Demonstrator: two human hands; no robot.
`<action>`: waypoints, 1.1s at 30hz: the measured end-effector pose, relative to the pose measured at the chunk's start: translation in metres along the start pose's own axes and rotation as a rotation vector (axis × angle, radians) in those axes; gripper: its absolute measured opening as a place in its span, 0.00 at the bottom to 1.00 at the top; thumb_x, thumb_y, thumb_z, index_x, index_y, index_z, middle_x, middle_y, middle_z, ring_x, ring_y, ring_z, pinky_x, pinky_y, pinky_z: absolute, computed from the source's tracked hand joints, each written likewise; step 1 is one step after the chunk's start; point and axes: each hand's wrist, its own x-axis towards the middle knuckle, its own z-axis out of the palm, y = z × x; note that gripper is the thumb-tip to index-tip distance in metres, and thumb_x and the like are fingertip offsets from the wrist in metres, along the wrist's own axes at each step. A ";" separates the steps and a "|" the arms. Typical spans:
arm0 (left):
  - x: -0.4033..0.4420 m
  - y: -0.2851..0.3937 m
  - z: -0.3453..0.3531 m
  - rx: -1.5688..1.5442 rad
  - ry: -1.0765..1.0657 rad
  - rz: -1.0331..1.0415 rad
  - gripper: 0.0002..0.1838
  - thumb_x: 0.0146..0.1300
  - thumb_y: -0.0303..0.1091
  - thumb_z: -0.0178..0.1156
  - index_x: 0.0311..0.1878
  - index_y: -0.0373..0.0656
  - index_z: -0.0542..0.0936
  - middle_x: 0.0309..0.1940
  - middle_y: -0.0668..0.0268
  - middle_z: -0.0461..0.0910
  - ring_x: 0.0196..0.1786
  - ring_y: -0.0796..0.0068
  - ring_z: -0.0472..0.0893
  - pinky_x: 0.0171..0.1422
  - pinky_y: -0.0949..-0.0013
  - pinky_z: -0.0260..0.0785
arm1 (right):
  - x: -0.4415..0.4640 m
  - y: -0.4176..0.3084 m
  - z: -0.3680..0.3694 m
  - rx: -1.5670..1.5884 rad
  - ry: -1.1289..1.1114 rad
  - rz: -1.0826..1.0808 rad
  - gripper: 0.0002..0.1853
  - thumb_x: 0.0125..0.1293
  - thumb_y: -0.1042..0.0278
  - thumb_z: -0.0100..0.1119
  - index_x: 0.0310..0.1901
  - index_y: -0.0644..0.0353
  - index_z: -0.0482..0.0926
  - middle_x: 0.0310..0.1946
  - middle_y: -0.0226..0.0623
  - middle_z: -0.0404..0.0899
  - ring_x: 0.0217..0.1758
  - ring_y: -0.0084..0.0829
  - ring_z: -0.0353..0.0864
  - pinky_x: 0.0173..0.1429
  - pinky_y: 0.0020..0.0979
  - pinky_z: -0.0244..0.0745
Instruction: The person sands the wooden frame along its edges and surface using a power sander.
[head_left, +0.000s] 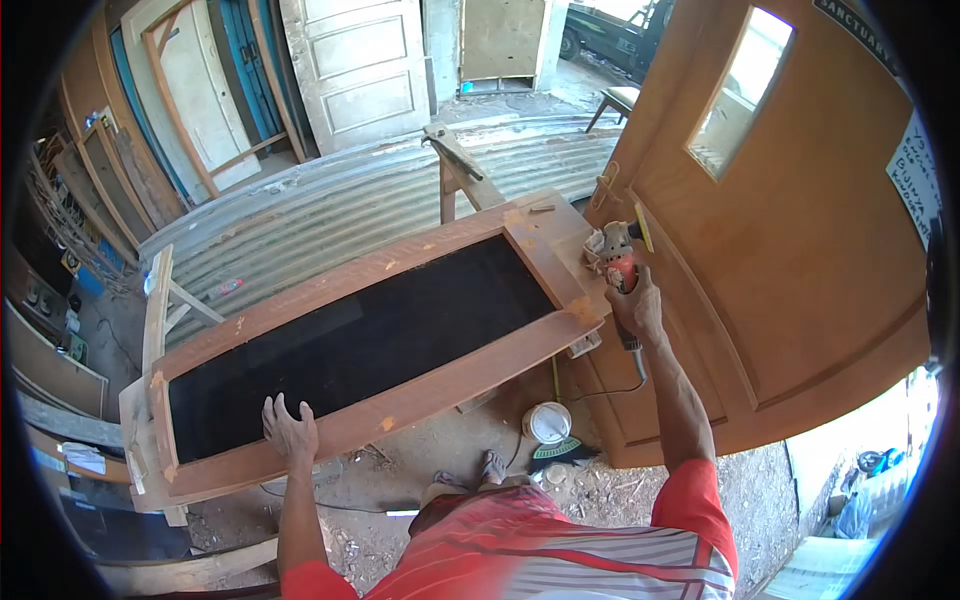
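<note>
This looks like a workshop for doors. A wooden frame point(440, 374) lies on wooden stands point(485, 188), with a power tool point(618, 262) by its right end. A big brown door point(790, 290) is right of the frame — and more doors point(362, 70) stand well behind the frame.

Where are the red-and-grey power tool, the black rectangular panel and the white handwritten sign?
Red-and-grey power tool point(620, 271), head view: red body.
Black rectangular panel point(362, 345), head view: middle.
White handwritten sign point(913, 178), head view: middle.
</note>
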 end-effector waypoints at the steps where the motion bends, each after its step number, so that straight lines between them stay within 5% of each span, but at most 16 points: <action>1: 0.000 0.006 0.003 -0.039 0.013 0.018 0.34 0.70 0.46 0.64 0.75 0.39 0.71 0.76 0.50 0.67 0.80 0.48 0.64 0.83 0.44 0.55 | -0.005 0.001 -0.003 0.119 0.057 -0.026 0.36 0.59 0.56 0.72 0.66 0.65 0.75 0.53 0.50 0.85 0.52 0.44 0.86 0.56 0.42 0.81; 5: -0.002 -0.010 -0.002 -0.230 0.333 0.244 0.30 0.72 0.38 0.62 0.73 0.35 0.71 0.73 0.49 0.71 0.77 0.47 0.68 0.82 0.44 0.57 | -0.067 -0.015 -0.001 0.713 0.106 -0.207 0.32 0.60 0.53 0.73 0.61 0.66 0.78 0.47 0.36 0.85 0.44 0.32 0.84 0.50 0.36 0.81; 7: -0.028 0.031 -0.027 -0.465 0.280 0.302 0.28 0.75 0.38 0.59 0.73 0.32 0.70 0.72 0.48 0.72 0.76 0.49 0.70 0.82 0.46 0.58 | -0.101 -0.029 0.004 0.859 0.083 -0.051 0.25 0.65 0.58 0.73 0.59 0.62 0.79 0.39 0.32 0.84 0.39 0.28 0.84 0.49 0.35 0.82; 9: -0.073 0.092 -0.056 -0.877 0.044 0.295 0.29 0.77 0.40 0.59 0.73 0.32 0.69 0.73 0.48 0.71 0.76 0.51 0.70 0.82 0.48 0.59 | -0.141 -0.045 0.013 0.987 0.002 0.085 0.22 0.68 0.58 0.71 0.57 0.62 0.79 0.40 0.32 0.83 0.40 0.25 0.83 0.49 0.34 0.81; 13: -0.143 0.175 -0.037 -1.410 -0.860 0.417 0.37 0.76 0.50 0.61 0.75 0.30 0.66 0.72 0.48 0.70 0.76 0.56 0.70 0.80 0.54 0.63 | -0.196 -0.068 0.043 1.178 -0.156 0.174 0.29 0.64 0.51 0.73 0.58 0.63 0.77 0.40 0.36 0.84 0.41 0.29 0.86 0.48 0.35 0.83; 15: -0.163 0.197 -0.017 -1.508 -1.300 0.276 0.39 0.73 0.53 0.63 0.75 0.34 0.65 0.68 0.53 0.74 0.69 0.63 0.76 0.74 0.59 0.69 | -0.211 -0.079 0.045 1.196 -0.261 0.164 0.35 0.60 0.45 0.74 0.59 0.64 0.74 0.41 0.42 0.85 0.41 0.35 0.88 0.48 0.39 0.86; 18: -0.164 0.213 -0.022 -1.461 -1.836 0.368 0.40 0.68 0.56 0.68 0.72 0.35 0.69 0.60 0.57 0.80 0.60 0.69 0.82 0.64 0.65 0.76 | -0.225 -0.090 0.046 1.401 -0.457 0.182 0.39 0.59 0.42 0.74 0.62 0.62 0.73 0.44 0.45 0.84 0.46 0.38 0.88 0.52 0.41 0.86; 20: -0.166 0.221 -0.035 -1.397 -1.840 0.391 0.40 0.65 0.56 0.71 0.69 0.34 0.72 0.54 0.59 0.82 0.54 0.70 0.84 0.59 0.66 0.78 | -0.232 -0.084 0.053 1.450 -0.567 0.220 0.41 0.59 0.39 0.74 0.64 0.61 0.71 0.46 0.45 0.84 0.47 0.40 0.88 0.53 0.44 0.86; 23: -0.179 0.232 -0.045 -1.374 -1.752 0.285 0.35 0.62 0.54 0.74 0.63 0.38 0.77 0.44 0.68 0.81 0.44 0.78 0.81 0.49 0.67 0.78 | -0.234 -0.086 0.039 1.287 -0.541 0.276 0.36 0.72 0.38 0.62 0.64 0.65 0.75 0.48 0.44 0.85 0.48 0.35 0.87 0.56 0.39 0.84; 27: -0.204 0.266 -0.056 -1.381 -1.601 0.186 0.38 0.60 0.54 0.75 0.63 0.35 0.77 0.46 0.64 0.83 0.48 0.75 0.83 0.53 0.67 0.78 | -0.231 -0.068 0.026 1.141 -0.404 0.266 0.29 0.81 0.44 0.54 0.64 0.67 0.77 0.49 0.43 0.85 0.48 0.31 0.86 0.55 0.35 0.81; 33: -0.222 0.328 -0.047 -1.378 -1.618 0.292 0.36 0.60 0.45 0.76 0.65 0.35 0.75 0.49 0.64 0.80 0.49 0.75 0.81 0.54 0.66 0.77 | -0.197 -0.023 -0.009 1.228 -0.402 0.324 0.28 0.81 0.48 0.56 0.65 0.68 0.75 0.49 0.41 0.84 0.48 0.30 0.86 0.54 0.34 0.82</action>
